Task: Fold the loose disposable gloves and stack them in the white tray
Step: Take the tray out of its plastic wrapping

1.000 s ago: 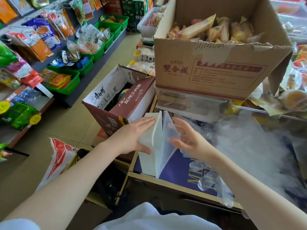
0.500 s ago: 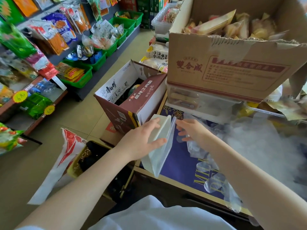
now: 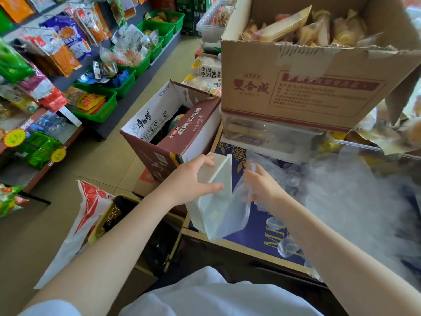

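Left hand (image 3: 193, 181) grips white tray (image 3: 215, 201), tipped on edge, thumb on near face, fingers curled over top rim. Right hand (image 3: 262, 188) just right of tray, fingers pinching thin clear glove (image 3: 241, 210) that drapes against tray's open side (film blurs the exact grip). Loose gloves (image 3: 355, 201) heaped right of right hand on blue table (image 3: 252, 233). Cardboard box (image 3: 319, 87) beyond both hands; opened carton (image 3: 173, 133) beyond left hand.
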A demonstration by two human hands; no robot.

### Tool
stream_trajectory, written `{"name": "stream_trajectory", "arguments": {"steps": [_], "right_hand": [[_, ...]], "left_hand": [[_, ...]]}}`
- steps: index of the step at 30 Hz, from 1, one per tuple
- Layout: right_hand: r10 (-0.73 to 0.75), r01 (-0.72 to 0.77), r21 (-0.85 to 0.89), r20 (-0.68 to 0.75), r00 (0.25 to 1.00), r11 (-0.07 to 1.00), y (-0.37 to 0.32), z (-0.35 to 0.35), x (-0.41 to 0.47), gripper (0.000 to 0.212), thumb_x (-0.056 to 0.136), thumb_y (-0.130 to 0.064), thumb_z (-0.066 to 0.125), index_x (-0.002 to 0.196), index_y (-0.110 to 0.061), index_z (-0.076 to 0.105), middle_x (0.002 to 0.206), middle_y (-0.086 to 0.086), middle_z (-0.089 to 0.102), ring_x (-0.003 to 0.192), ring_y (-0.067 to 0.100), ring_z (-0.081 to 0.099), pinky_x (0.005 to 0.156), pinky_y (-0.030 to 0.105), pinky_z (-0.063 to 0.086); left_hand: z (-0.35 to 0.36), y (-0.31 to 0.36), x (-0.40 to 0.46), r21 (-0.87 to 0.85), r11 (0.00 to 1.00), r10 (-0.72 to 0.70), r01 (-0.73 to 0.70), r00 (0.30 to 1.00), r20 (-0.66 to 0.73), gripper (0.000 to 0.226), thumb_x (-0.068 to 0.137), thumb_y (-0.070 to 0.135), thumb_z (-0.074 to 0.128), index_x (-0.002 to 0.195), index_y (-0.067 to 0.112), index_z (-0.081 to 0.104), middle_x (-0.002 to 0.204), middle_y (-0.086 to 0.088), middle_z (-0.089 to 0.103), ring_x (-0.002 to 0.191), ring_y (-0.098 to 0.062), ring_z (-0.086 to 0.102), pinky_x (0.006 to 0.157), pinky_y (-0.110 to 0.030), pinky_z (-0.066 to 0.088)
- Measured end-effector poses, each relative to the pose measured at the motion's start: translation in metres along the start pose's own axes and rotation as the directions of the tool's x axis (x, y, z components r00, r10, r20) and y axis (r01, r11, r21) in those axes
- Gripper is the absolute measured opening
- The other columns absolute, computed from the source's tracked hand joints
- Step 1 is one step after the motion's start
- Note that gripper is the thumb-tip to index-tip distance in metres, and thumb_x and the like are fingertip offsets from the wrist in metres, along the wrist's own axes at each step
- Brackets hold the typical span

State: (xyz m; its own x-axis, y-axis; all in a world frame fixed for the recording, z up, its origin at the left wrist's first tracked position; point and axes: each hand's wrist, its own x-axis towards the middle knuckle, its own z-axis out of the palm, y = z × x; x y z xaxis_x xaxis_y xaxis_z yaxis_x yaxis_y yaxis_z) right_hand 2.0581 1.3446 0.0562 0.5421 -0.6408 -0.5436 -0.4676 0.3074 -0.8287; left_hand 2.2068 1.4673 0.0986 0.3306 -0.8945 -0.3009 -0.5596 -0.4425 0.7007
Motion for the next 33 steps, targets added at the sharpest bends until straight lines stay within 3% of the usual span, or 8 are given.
{"name": "stream_trajectory", "arguments": {"steps": [4,8,12,16,20,24,29,33], "right_hand": [[0.13,-0.132,-0.029,-0.081,0.988,0.991,0.01,-0.022,-0.001,0.04,0.085,-0.017,0.047,0.126,-0.019,0.046,0.112,0.017,0.06,0.098,0.032,0.064,0.082,0.047,0.055],[0.198,-0.196,0.033,-0.045,0.979,0.98,0.022,-0.055,0.0,0.024,0.085,-0.006,0.058,0.108,-0.002,0.059,0.105,0.022,0.064,0.089,0.031,0.063,0.087,0.047,0.054],[0.226,-0.209,0.184,-0.08,0.971,0.96,0.04,-0.078,-0.008,0.016,0.091,-0.003,0.054,0.107,-0.003,0.058,0.097,0.017,0.068,0.078,0.023,0.068,0.059,0.028,0.057],[0.085,-0.006,0.266,-0.287,0.954,0.964,0.046,-0.086,-0.009,0.017,0.092,0.0,0.051,0.084,-0.014,0.057,0.083,0.008,0.068,0.056,0.008,0.067,0.058,0.022,0.047],[-0.179,0.319,0.311,-0.405,0.897,0.895,0.03,-0.095,-0.012,0.015,0.085,-0.003,0.062,0.081,-0.017,0.065,0.075,-0.004,0.07,0.069,0.009,0.065,0.063,0.02,0.051],[-0.249,0.398,0.31,-0.423,0.871,0.864,0.016,-0.094,-0.005,0.012,0.085,-0.005,0.065,0.094,-0.011,0.066,0.086,0.005,0.065,0.085,0.024,0.059,0.081,0.035,0.051],[-0.553,0.539,-0.139,-0.313,0.772,0.831,0.004,-0.071,0.019,0.025,0.095,-0.008,0.052,0.101,-0.027,0.066,0.095,-0.006,0.067,0.088,0.007,0.06,0.084,0.026,0.049],[-0.789,0.617,-0.736,0.192,0.584,0.278,0.003,-0.045,0.057,0.039,0.088,-0.007,0.042,0.12,-0.015,0.063,0.111,0.009,0.064,0.097,0.025,0.053,0.081,0.035,0.039]], "left_hand": [[0.0,-0.002,0.002,0.024,1.0,0.015,-0.015,1.0,-0.024,0.053,0.093,0.027,0.055,0.141,0.027,0.034,0.15,0.018,0.025,0.127,-0.007,0.036,0.093,-0.02,0.031],[-0.001,-0.005,0.003,0.262,0.965,0.026,-0.007,0.997,-0.066,0.057,0.093,0.012,0.044,0.144,0.025,0.023,0.152,0.013,0.022,0.115,-0.021,0.049,0.09,-0.037,0.047],[-0.01,-0.018,0.006,0.242,0.97,-0.012,0.031,0.997,-0.082,0.056,0.093,0.006,0.042,0.141,0.027,0.025,0.138,-0.001,0.042,0.106,-0.025,0.052,0.084,-0.04,0.048],[-0.013,-0.033,0.007,-0.056,0.991,-0.124,0.12,0.99,-0.071,0.065,0.098,0.011,0.04,0.148,0.037,0.007,0.143,0.005,0.037,0.121,-0.019,0.043,0.09,-0.029,0.036],[0.001,-0.045,0.008,-0.475,0.874,-0.148,0.103,0.987,-0.058,0.057,0.098,0.005,0.039,0.139,0.042,0.025,0.116,0.029,0.044,0.113,-0.001,0.041,0.09,-0.021,0.034],[0.024,-0.067,0.01,-0.312,0.929,-0.225,0.2,0.973,-0.047,0.066,0.092,0.006,0.046,0.146,0.036,0.022,0.134,0.011,0.048,0.12,-0.012,0.047,0.096,-0.034,0.042],[0.052,-0.076,0.013,0.066,0.977,-0.188,0.202,0.968,-0.168,0.054,0.092,0.009,0.044,0.143,0.024,0.033,0.134,0.002,0.05,0.115,-0.019,0.052,0.089,-0.033,0.047],[0.063,-0.08,0.02,0.025,0.973,-0.217,0.229,0.949,-0.228,0.047,0.093,0.012,0.046,0.139,0.021,0.04,0.13,0.0,0.05,0.111,-0.018,0.053,0.085,-0.029,0.044]]}}
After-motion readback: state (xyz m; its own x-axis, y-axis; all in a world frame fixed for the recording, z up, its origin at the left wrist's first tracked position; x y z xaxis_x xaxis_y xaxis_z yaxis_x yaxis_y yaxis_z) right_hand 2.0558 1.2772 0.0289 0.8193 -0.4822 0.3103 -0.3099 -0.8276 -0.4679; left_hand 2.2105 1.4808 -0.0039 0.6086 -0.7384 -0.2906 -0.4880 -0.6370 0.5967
